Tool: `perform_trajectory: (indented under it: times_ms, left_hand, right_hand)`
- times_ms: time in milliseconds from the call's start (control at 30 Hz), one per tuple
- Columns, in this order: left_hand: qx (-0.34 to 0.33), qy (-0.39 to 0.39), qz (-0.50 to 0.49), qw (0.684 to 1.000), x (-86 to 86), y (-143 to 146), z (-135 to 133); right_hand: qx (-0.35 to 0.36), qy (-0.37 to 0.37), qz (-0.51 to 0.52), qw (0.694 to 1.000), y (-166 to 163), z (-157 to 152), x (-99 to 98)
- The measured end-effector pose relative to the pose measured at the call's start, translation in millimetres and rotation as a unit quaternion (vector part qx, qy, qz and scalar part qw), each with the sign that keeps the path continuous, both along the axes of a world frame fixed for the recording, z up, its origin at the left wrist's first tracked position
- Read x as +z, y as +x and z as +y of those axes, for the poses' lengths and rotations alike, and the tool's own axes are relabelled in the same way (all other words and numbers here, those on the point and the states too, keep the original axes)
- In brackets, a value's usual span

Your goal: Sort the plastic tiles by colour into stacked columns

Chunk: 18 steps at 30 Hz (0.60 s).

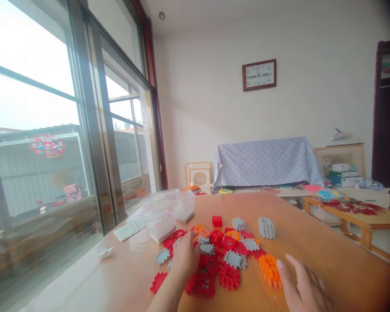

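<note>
We list one counter (pixel 299 234), brown, smooth and glossy, its left part pale with window glare. On it we record: one loose heap of toothed plastic pieces (pixel 211 262), red, grey and orange, overlapping near the middle; one orange stack (pixel 271 270), right of the heap; one small red stack (pixel 217 221) and one short grey stack (pixel 238 224), beyond the heap; one taller grey stack (pixel 266 228), farther right, standing apart; clear plastic containers (pixel 161 226), bags or boxes, we cannot tell which; one printed sheet (pixel 129 230), flat, left of these; one small crumpled whitish item (pixel 105 252), nearer the left edge.
</note>
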<state>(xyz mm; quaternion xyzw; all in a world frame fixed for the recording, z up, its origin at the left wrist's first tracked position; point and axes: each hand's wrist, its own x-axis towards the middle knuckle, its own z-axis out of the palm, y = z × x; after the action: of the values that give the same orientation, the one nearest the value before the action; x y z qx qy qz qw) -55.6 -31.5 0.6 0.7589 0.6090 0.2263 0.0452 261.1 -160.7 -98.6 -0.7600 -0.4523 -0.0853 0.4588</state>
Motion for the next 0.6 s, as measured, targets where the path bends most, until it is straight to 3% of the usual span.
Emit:
perform_trajectory:
  times_ms: [100,267,600]
  left_hand:
    - [0.034,-0.013,0.065,0.997,2.6,-4.0,19.1]
    - [0.026,-0.028,0.11,0.993,0.6,1.3,30.4]
    - [0.028,-0.021,0.085,0.996,-5.9,5.4,38.7]
  right_hand:
    - [0.004,0.009,-0.005,1.0,3.4,2.7,-4.5]
    - [0.008,0.016,-0.005,1.0,5.5,4.2,-5.8]
    - [0.019,0.027,-0.006,0.999,-0.5,0.8,1.9]
